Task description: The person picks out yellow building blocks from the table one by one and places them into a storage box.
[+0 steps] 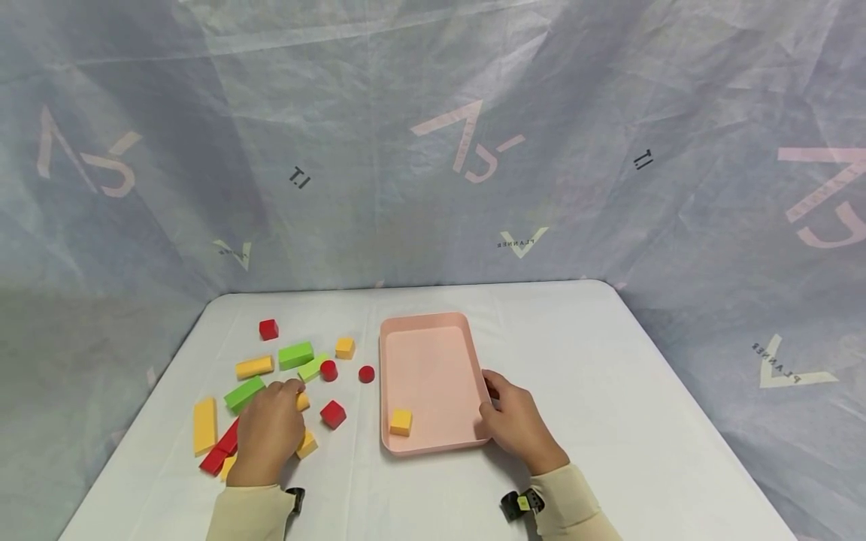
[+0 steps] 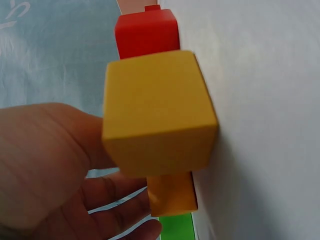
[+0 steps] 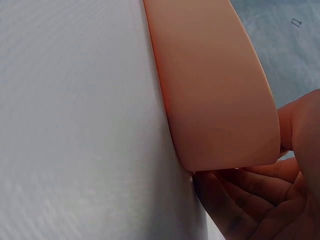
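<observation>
My left hand (image 1: pixel 271 428) is down among the blocks on the left, its fingers curled around a yellow cylinder (image 1: pixel 303 401). In the left wrist view a yellow cube (image 2: pixel 160 100) in front hides the thumb's tip; the cylinder (image 2: pixel 172 196) shows below it, against the fingers (image 2: pixel 120 190). On the right side of a pink tray (image 1: pixel 433 376), my right hand (image 1: pixel 519 421) grips the wall, thumb at the rim and fingers (image 3: pixel 250 190) beneath the tray's edge in the right wrist view. One yellow cube (image 1: pixel 401 422) sits in the tray's near left corner.
Around the left hand lie green blocks (image 1: pixel 295 355), a red cube (image 1: pixel 333 415), red discs or cylinders (image 1: pixel 366 374), a long yellow block (image 1: pixel 205 427) and red blocks (image 1: pixel 214 460). Farther back is another red cube (image 1: pixel 268 329). A grey printed sheet (image 1: pixel 379 188) hangs behind the white table.
</observation>
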{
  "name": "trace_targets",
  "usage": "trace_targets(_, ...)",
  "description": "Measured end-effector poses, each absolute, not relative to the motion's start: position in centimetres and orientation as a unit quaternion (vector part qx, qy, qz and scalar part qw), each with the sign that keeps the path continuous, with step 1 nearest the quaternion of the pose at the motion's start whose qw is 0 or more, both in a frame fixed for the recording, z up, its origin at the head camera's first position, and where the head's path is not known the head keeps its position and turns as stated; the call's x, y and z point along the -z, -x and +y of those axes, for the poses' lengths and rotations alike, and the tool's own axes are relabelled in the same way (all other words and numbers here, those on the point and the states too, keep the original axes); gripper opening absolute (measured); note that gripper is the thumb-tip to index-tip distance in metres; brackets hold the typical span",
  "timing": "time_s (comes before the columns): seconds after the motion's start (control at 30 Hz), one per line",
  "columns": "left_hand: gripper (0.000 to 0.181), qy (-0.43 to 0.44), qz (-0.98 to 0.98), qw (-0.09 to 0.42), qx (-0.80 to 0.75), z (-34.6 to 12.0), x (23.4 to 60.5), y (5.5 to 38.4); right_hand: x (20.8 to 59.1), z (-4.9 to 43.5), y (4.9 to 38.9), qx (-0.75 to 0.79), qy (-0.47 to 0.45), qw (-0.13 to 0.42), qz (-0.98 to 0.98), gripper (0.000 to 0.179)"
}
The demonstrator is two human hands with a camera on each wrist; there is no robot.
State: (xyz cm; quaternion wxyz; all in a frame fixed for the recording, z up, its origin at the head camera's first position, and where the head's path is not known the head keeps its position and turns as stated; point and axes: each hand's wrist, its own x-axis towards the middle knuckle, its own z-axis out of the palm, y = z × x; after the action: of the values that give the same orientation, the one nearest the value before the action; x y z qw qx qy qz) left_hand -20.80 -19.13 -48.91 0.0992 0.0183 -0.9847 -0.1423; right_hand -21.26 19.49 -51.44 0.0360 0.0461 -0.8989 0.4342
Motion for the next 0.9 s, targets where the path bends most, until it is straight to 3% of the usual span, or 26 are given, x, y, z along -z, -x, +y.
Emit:
trace_targets(0.33, 0.039, -0.025, -0.984, 0.097, 0.145, -18.8, 48.6, 20.7, 51.3, 19.5, 21.1, -0.437, -0.046, 0.035, -0.898, 0.052)
trace_targets(0.73, 0.038, 0.005, -0.977, 0.153, 0.147, -17.2, 47.3, 20.7, 51.3, 19.6, 21.2, -0.432, -0.047, 0.042, -0.9, 0.053)
trace_targets(0.9, 0.042, 0.009, -0.976, 0.153, 0.153, -16.3, 46.9, 20.6, 51.4, 19.6, 21.3, -0.431, -0.05, 0.042, -0.9, 0.053)
